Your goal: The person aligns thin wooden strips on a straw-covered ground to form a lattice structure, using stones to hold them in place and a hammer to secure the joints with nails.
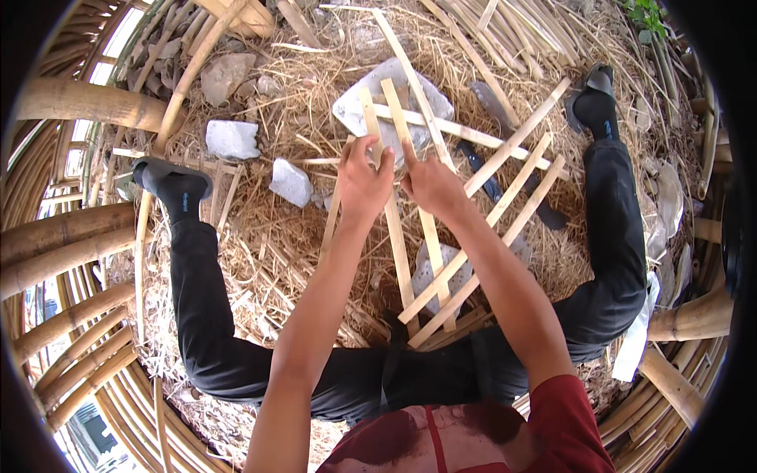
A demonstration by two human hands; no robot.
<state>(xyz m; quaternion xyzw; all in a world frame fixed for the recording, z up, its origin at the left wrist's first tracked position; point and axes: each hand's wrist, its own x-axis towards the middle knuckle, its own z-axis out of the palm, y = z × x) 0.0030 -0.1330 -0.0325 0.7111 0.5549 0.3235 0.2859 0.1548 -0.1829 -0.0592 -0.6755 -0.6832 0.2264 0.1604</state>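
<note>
Between my spread legs, several pale bamboo strips lie crossed over the straw. My left hand (365, 180) is closed around one upright strip (396, 244), its thumb and curled forefinger at the strip's upper part. Just right of it, my right hand (435, 188) grips a second strip (430, 240), the forefinger stretched along it and the thumb beside it. The two strips run nearly side by side, with upper ends over a pale grey stone block (351, 102). Other strips (505, 213) slant across on the right, partly beneath my right forearm.
White stone chunks (233, 139) sit to the left. A dark-handled tool (482, 173), perhaps a knife, lies right of my hands. More split bamboo (512, 35) is piled at the far right. Thick bamboo poles (87, 104) border the left side. Straw (276, 252) covers the ground.
</note>
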